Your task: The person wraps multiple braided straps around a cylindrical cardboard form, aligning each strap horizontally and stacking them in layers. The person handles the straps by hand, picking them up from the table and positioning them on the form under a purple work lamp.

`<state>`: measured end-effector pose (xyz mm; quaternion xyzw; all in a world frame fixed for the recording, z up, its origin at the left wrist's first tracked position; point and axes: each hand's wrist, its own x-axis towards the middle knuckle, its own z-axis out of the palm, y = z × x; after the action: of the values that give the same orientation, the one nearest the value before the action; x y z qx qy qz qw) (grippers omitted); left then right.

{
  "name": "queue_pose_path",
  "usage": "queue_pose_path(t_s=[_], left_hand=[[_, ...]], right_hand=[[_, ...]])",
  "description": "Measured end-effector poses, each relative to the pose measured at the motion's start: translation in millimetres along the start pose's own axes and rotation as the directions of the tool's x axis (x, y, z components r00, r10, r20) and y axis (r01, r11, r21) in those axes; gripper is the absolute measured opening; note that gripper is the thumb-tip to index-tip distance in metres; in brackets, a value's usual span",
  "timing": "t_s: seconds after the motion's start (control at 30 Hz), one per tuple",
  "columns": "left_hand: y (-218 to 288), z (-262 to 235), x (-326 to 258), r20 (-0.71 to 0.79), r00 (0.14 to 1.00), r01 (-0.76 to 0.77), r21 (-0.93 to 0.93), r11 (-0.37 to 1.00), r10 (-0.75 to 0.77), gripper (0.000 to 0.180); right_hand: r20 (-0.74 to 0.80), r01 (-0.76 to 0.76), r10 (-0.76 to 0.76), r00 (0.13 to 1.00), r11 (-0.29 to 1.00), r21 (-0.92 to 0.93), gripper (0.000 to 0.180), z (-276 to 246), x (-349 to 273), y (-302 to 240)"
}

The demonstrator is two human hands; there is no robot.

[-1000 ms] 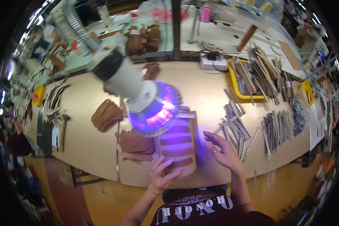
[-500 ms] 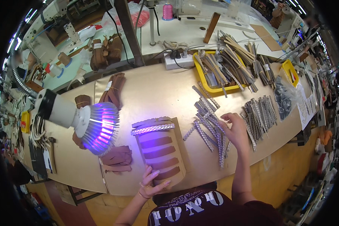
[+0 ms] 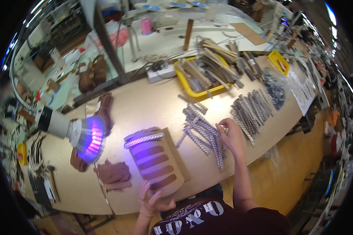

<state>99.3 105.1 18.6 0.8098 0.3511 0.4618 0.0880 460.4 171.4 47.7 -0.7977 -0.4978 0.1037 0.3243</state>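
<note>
A tan board (image 3: pixel 175 178) carries several brown strips (image 3: pixel 156 161) set crosswise, with a silvery braided strip (image 3: pixel 145 139) across its far end. My left hand (image 3: pixel 153 199) is at the board's near edge, its fingers spread and nothing seen in them. To the right lies a loose pile of grey-silver braided strips (image 3: pixel 198 124). At the right side of that pile my right hand (image 3: pixel 231 135) has its fingers bent together. Whatever its fingertips pinch, if anything, is too small and blurred to make out.
A lit lamp (image 3: pixel 88 139) hangs over the table's left part, near brown pieces (image 3: pixel 113 175). A second group of braided strips (image 3: pixel 251 109) lies farther right. Behind stands a yellow tray (image 3: pixel 202 95) of strips, beside a white power strip (image 3: pixel 161 73).
The whole view has shifted and tilted. My left hand has come off the board's strips toward its near edge. My right hand stays by the braided pile, its fingers more curled.
</note>
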Motion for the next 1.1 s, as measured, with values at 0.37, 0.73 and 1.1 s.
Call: queue_pose_path(t_s=[0.37, 0.73, 1.1], left_hand=[[-1.4, -24.7, 30.0, -0.34, 0.937, 0.159, 0.233, 0.959, -0.073, 0.036], [2.2, -18.1, 65.5, -0.386, 0.922, -0.012, 0.079, 0.997, 0.042, 0.018], [22.7, -13.9, 134.0, 0.269, 0.784, 0.586, -0.617, 0.525, -0.559, 0.017]], right_hand=[[-0.103, -0.214, 0.193, 0.976, 0.941, -0.262, 0.017, -39.9, -3.3, 35.0], [0.011, -0.253, 0.255, 0.967, 0.964, -0.087, 0.017, -5.8, -22.0, 14.7], [-0.251, 0.756, -0.724, 0.642, 0.545, 0.362, 0.04, 2.4, -32.2, -75.7]])
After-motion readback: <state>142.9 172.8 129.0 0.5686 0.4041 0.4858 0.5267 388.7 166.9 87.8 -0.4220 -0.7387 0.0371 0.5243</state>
